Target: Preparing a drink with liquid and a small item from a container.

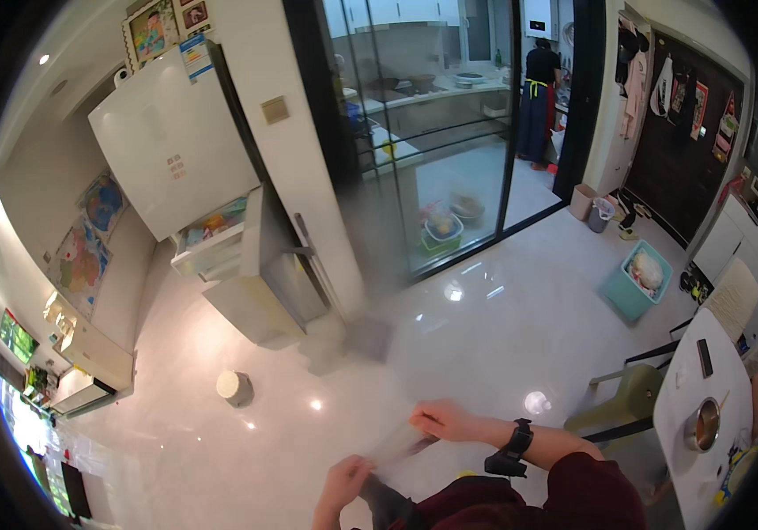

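Note:
Low in the view, my left hand is closed, its fingers pinching one end of a thin, see-through sheet, apparently a plastic bag. The other end is in my right hand, which wears a black wrist strap. Between the two hands the film looks stretched and blurred, with a dark patch near the right one. Ahead to the left stands a white refrigerator. Its lower door is swung out, and a freezer drawer with several coloured packages is pulled out.
A round stool stands on the floor. Glass sliding doors front a kitchen, where a person stands at the back. To the right are a teal bin, a green stool, and a white table with a metal bowl.

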Demonstrator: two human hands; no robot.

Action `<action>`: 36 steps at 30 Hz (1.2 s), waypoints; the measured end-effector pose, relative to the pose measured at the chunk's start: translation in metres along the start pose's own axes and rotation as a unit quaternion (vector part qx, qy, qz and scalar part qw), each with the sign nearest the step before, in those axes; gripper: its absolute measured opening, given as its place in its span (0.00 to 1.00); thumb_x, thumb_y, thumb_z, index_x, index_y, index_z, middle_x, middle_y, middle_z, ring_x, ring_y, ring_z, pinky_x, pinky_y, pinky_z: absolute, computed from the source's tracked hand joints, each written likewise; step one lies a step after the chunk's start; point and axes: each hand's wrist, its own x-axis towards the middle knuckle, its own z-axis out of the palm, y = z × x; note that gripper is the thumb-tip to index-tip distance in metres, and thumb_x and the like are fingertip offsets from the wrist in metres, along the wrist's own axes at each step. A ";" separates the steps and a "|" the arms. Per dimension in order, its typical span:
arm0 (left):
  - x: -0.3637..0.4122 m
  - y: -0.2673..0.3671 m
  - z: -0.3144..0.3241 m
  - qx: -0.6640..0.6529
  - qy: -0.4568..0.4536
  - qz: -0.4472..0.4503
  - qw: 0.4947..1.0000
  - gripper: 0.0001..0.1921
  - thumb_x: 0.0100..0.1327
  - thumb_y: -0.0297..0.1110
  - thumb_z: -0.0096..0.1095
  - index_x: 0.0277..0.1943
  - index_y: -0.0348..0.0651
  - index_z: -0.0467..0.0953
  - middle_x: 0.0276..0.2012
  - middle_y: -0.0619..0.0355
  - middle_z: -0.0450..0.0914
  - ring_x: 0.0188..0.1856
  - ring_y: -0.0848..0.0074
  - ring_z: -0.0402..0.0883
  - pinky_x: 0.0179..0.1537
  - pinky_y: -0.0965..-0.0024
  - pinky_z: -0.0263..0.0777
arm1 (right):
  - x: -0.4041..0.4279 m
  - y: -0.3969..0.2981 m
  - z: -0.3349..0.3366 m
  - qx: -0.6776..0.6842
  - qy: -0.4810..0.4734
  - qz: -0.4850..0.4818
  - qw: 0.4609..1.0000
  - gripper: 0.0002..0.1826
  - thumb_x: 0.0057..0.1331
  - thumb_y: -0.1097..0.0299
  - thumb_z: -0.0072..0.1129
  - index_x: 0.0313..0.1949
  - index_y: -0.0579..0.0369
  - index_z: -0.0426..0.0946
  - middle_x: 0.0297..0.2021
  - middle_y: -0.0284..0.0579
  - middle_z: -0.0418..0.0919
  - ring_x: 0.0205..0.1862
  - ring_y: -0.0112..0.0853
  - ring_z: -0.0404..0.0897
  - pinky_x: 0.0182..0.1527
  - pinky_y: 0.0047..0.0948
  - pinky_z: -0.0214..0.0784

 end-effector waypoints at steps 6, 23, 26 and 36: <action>0.047 -0.070 -0.141 0.022 0.059 0.058 0.996 0.08 0.59 0.32 0.58 0.37 0.38 0.79 0.34 0.50 0.81 0.38 0.63 0.80 0.42 0.69 0.71 | 0.139 -0.021 0.075 -0.023 0.029 -0.042 0.998 0.09 0.66 0.65 0.51 0.32 0.56 0.70 0.18 0.40 0.72 0.20 0.26 0.70 0.26 0.26 0.63; 0.225 -0.106 -0.419 0.071 0.177 0.137 0.972 0.06 0.55 0.28 0.63 0.35 0.40 0.74 0.32 0.57 0.78 0.40 0.65 0.75 0.49 0.65 0.65 | 0.503 -0.023 0.229 -0.051 -0.035 -0.162 0.985 0.07 0.62 0.67 0.54 0.32 0.57 0.72 0.25 0.48 0.75 0.27 0.44 0.74 0.30 0.34 0.65; 0.270 -0.119 -0.453 -0.031 0.173 0.087 0.981 0.05 0.56 0.29 0.62 0.35 0.39 0.74 0.32 0.56 0.78 0.38 0.65 0.75 0.45 0.69 0.66 | 0.565 -0.005 0.238 -0.064 -0.072 -0.151 0.984 0.06 0.61 0.68 0.54 0.32 0.57 0.72 0.25 0.47 0.75 0.27 0.44 0.74 0.30 0.34 0.65; 0.386 -0.142 -0.571 0.048 0.116 0.164 0.978 0.06 0.59 0.33 0.59 0.35 0.42 0.76 0.31 0.55 0.79 0.35 0.62 0.75 0.38 0.66 0.67 | 0.716 0.014 0.249 -0.088 0.056 -0.236 0.966 0.09 0.61 0.66 0.56 0.26 0.56 0.70 0.19 0.45 0.71 0.20 0.35 0.69 0.24 0.31 0.62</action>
